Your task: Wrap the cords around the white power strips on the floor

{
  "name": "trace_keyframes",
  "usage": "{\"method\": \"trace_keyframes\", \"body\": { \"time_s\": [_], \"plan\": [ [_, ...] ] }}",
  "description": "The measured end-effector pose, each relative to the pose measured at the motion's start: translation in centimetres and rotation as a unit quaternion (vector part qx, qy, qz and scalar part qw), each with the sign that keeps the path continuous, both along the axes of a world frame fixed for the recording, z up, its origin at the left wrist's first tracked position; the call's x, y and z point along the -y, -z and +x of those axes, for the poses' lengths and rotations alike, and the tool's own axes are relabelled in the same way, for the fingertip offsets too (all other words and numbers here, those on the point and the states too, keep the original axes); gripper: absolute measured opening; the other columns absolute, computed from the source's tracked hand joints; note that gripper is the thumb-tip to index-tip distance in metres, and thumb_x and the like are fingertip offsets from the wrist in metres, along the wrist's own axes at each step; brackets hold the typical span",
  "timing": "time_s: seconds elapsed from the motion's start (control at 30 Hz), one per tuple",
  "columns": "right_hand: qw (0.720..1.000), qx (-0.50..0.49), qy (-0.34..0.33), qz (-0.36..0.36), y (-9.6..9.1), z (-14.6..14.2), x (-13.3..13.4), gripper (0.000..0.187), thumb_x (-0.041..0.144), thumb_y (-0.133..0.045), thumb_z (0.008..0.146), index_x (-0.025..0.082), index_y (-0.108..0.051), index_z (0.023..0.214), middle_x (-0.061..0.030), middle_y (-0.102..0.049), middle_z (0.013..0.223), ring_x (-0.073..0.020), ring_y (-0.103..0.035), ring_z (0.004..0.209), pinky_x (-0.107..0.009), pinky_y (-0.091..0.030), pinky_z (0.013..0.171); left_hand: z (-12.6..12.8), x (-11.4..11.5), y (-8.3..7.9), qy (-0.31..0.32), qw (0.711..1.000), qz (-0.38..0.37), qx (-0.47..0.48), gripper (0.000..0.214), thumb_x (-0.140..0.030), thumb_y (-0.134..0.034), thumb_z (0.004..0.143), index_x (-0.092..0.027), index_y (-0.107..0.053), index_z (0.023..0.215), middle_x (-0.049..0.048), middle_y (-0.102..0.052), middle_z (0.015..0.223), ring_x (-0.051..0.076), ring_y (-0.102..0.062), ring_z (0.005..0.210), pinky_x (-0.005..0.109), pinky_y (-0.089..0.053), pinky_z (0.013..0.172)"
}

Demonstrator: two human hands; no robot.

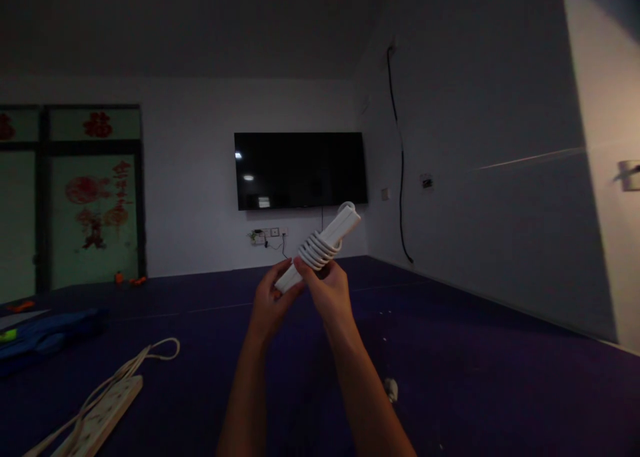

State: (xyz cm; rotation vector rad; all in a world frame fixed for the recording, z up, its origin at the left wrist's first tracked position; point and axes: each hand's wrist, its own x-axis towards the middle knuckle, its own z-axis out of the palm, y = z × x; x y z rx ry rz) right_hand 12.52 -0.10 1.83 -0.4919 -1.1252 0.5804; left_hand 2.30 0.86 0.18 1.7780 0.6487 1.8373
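Cord-wrapped strip (320, 249), purple surface (465, 350), shadowed wall (193, 177), black television (303, 170)

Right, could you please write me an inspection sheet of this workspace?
Surface: dark blue, bearing white specks.
Job's things: white bar, wound with white cord.
Clutter: power strip, blue cloth, orange items at left; whitish lump near the right forearm.
Grips: left grip and right grip both hold the white bar.
Cables: pale cord partly over the power strip; black cable on the right wall.
Surroundings: wall-mounted screen, red-decorated panels.
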Motion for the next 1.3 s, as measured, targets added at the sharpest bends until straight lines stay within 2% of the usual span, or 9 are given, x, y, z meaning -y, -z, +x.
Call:
{"method": "trace_keyframes", "body": {
  "time_s": [0.13,0.23,0.33,0.43,0.53,0.67,0.9,1.1,1.3],
  "plan": [
    [1.000,0.013,-0.010,0.027,-0.3,-0.4,0.8,0.043,0.035,-0.074,0.060,0.011,-0.060,0.092,-0.0095,-0.069,0.090,-0.0215,-0.064,0.083,-0.030,-0.049,0.073,-0.2,1.0,-0.7,0.162,0.964,-0.181,0.113,0.052,-0.057,-0.064,0.067,-0.014,-0.063,0.097,0.0090,-0.069,0.087,0.020,-0.066,0.072,0.029,-0.052,0.061],
    [0.999,0.018,-0.014,0.037,-0.3,-0.7,1.0,0.043,0.033,-0.075,0.059,0.013,-0.059,0.093,-0.0093,-0.069,0.094,-0.0210,-0.064,0.085,-0.029,-0.049,0.074,-0.2,1.4,-1.0,0.221,0.918,-0.278,0.176,0.038,-0.051,-0.062,0.073,-0.015,-0.064,0.088,0.0053,-0.068,0.072,0.015,-0.064,0.055,0.027,-0.054,0.054],
    [0.998,0.031,-0.019,0.042,-0.3,-0.6,0.9,0.041,0.032,-0.075,0.058,0.014,-0.059,0.090,-0.0098,-0.069,0.094,-0.0214,-0.064,0.086,-0.029,-0.050,0.074,-0.2,1.4,-1.4,0.243,0.888,-0.305,0.244,0.020,-0.034,-0.061,0.079,-0.015,-0.064,0.082,0.0040,-0.067,0.068,0.010,-0.059,0.045,0.019,-0.050,0.042],
    [0.997,0.064,-0.021,0.022,-0.1,-0.4,0.7,0.040,0.031,-0.076,0.056,0.013,-0.062,0.088,-0.0089,-0.070,0.087,-0.0219,-0.066,0.078,-0.029,-0.052,0.067,-0.4,1.5,-1.8,0.248,0.876,-0.297,0.288,0.007,-0.019,-0.060,0.079,-0.013,-0.062,0.077,0.0028,-0.065,0.065,0.006,-0.056,0.042,0.013,-0.047,0.037],
    [0.994,0.109,-0.021,0.001,0.1,-0.1,0.4,0.036,0.031,-0.076,0.056,0.013,-0.065,0.085,-0.0090,-0.071,0.084,-0.0229,-0.066,0.074,-0.030,-0.052,0.063,-0.7,1.8,-2.2,0.227,0.883,-0.274,0.307,0.006,-0.009,-0.059,0.078,-0.011,-0.061,0.073,0.0022,-0.063,0.063,0.006,-0.058,0.044,0.011,-0.048,0.038],
    [0.990,0.136,-0.018,-0.018,0.3,0.2,0.1,0.032,0.035,-0.074,0.060,0.013,-0.068,0.082,-0.0088,-0.072,0.082,-0.0232,-0.067,0.075,-0.030,-0.051,0.064,-0.6,1.8,-2.0,0.172,0.909,-0.222,0.307,0.004,-0.009,-0.065,0.071,-0.009,-0.062,0.074,0.0019,-0.063,0.063,0.007,-0.058,0.046,0.013,-0.048,0.040],
    [0.986,0.155,0.050,-0.046,0.6,0.4,-0.1,0.036,0.044,-0.068,0.065,0.010,-0.071,0.077,-0.0077,-0.071,0.074,-0.0232,-0.065,0.072,-0.029,-0.049,0.065,0.3,0.0,-0.9,0.094,0.938,-0.086,0.321,0.048,-0.023,-0.083,0.048,-0.014,-0.059,0.088,0.0004,-0.066,0.076,0.012,-0.063,0.060,0.022,-0.053,0.054],
    [0.988,0.140,0.035,-0.050,0.7,0.4,-0.2,0.036,0.044,-0.069,0.063,0.011,-0.072,0.078,-0.0064,-0.071,0.075,-0.0227,-0.064,0.072,-0.027,-0.047,0.060,0.5,-0.3,-0.5,0.034,0.957,-0.028,0.287,0.055,-0.029,-0.081,0.051,-0.016,-0.057,0.099,0.0029,-0.063,0.086,0.015,-0.063,0.073,0.029,-0.056,0.064],
    [0.984,0.153,0.054,-0.075,0.7,0.3,-0.3,0.042,0.051,-0.063,0.066,0.010,-0.069,0.068,-0.0048,-0.065,0.057,-0.0137,-0.053,0.049,-0.021,-0.033,0.043,0.7,-0.8,0.0,-0.095,0.968,0.017,0.230,0.059,-0.036,-0.078,0.056,-0.016,-0.055,0.106,0.0078,-0.061,0.097,0.019,-0.063,0.082,0.028,-0.055,0.065]
  ]
}}
